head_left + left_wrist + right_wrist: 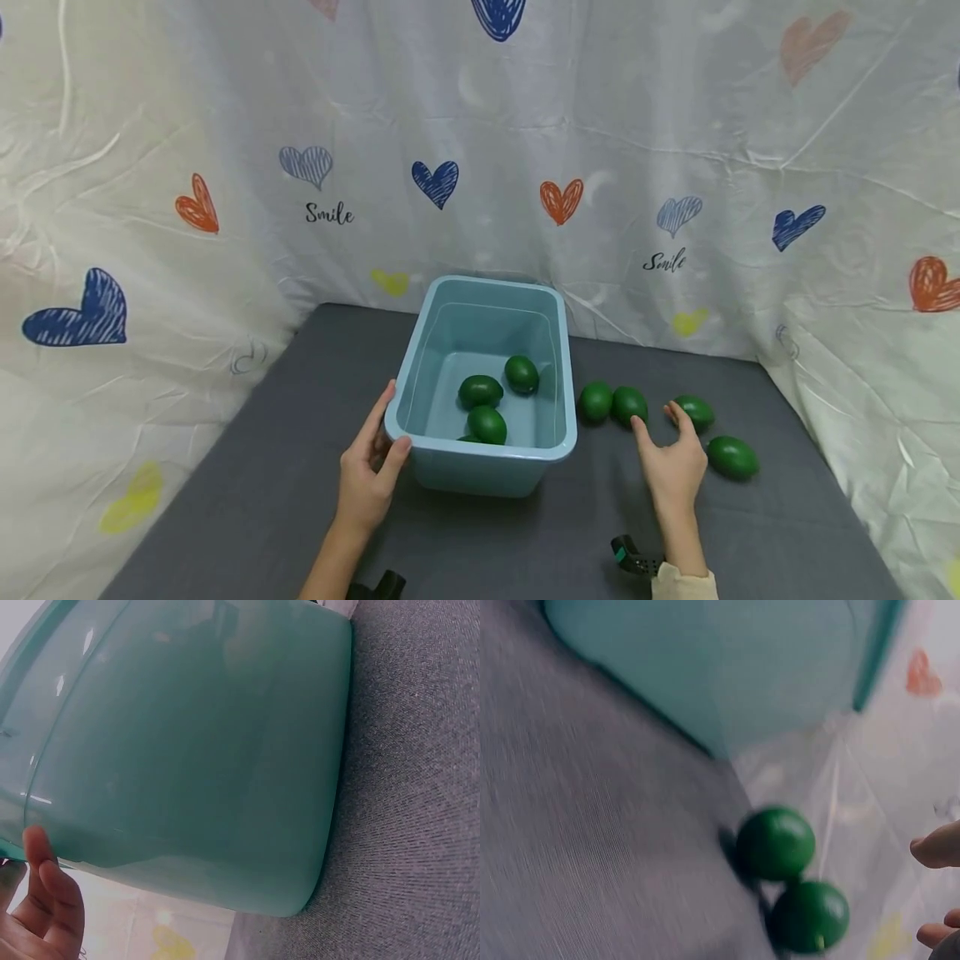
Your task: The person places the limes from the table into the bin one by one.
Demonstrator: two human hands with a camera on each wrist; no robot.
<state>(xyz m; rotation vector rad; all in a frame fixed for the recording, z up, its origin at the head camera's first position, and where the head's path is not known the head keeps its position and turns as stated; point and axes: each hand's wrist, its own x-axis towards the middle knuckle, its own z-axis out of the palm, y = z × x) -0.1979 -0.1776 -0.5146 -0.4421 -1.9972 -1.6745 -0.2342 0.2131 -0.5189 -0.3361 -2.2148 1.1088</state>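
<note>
Beige sleeve [684,586] nearest, the empty right hand [676,471] has thumb and fingers parted near four green fruits [733,458] ahead and to either side, judged light, firm, slippery, best gripped mid-body, while the left hand [364,479] pinches the near-left rim [480,451] of the tub [480,477] between both hands.

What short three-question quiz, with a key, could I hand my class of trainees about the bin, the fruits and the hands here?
1. How many green fruits lie on the table outside the blue bin?
2. True or false: the right hand is apart from the blue bin.
3. Where does the left hand hold the blue bin?
A. Far rim
B. Near-left corner
C. Right side

Key: 1. Four. 2. True. 3. B.
</note>
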